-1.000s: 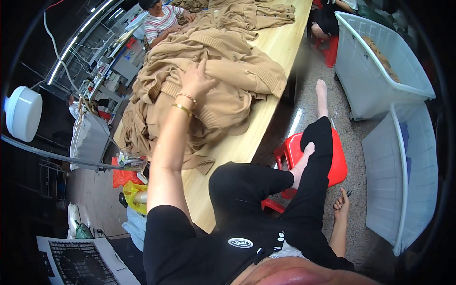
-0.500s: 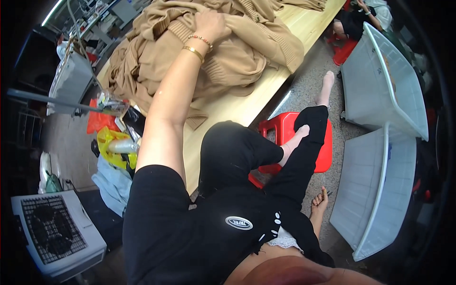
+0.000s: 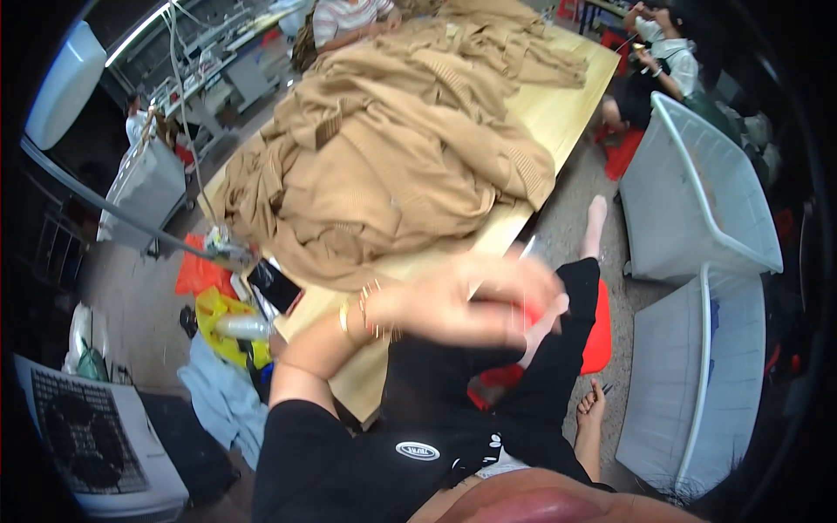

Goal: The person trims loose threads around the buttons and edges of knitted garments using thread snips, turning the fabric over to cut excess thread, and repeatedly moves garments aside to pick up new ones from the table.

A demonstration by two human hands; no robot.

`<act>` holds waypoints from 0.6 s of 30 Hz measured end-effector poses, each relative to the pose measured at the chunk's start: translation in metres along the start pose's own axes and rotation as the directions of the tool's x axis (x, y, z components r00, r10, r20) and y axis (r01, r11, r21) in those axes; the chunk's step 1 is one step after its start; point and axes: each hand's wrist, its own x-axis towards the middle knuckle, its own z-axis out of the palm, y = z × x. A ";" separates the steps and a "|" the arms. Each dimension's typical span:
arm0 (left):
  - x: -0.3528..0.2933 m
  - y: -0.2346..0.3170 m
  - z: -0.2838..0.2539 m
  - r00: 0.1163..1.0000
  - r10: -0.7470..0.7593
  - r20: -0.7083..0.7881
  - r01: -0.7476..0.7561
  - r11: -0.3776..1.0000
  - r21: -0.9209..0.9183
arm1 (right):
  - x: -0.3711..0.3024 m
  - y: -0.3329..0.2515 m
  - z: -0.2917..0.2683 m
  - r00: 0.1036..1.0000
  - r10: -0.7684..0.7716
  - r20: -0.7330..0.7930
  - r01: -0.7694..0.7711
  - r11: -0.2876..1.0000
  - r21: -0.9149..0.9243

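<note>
A heap of tan ribbed knit sweaters (image 3: pixel 392 166) covers much of the pale wooden table (image 3: pixel 571 105). My left hand (image 3: pixel 462 301), with bracelets on its wrist, hangs over my lap in front of the table's near edge. Motion blurs it, but thumb and fingers look apart and I see nothing between them. Low at my right side, my right hand (image 3: pixel 591 404) is closed around a small dark pointed tool (image 3: pixel 608 389); only its tip shows, so its kind is unclear. No sweater touches either hand.
Two whitish plastic bins (image 3: pixel 667 366) stand at the right. My leg rests by a red stool (image 3: pixel 598 336). A dark phone (image 3: pixel 275 286), yellow bag (image 3: pixel 222 327) and pale blue cloth (image 3: pixel 218 392) lie at the left. Other people sit beyond the table and at far right.
My left hand has let go of the sweaters and swung back toward my body. The view has tipped up, showing more of the table's far side. My right hand stays low.
</note>
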 end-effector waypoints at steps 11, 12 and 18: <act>-0.012 0.003 0.087 0.740 0.483 0.467 0.032 0.669 -0.742 | -0.064 -0.016 0.146 0.929 -0.280 0.240 0.348 0.883 -0.315; -0.009 -0.004 0.080 0.653 0.538 0.533 -0.021 0.717 -0.697 | -0.076 -0.017 0.155 0.927 -0.270 0.259 0.354 0.857 -0.375; -0.010 -0.002 0.094 0.740 0.543 0.397 -0.205 0.745 -0.635 | -0.035 0.016 0.147 0.748 -0.500 0.437 0.659 0.635 -0.403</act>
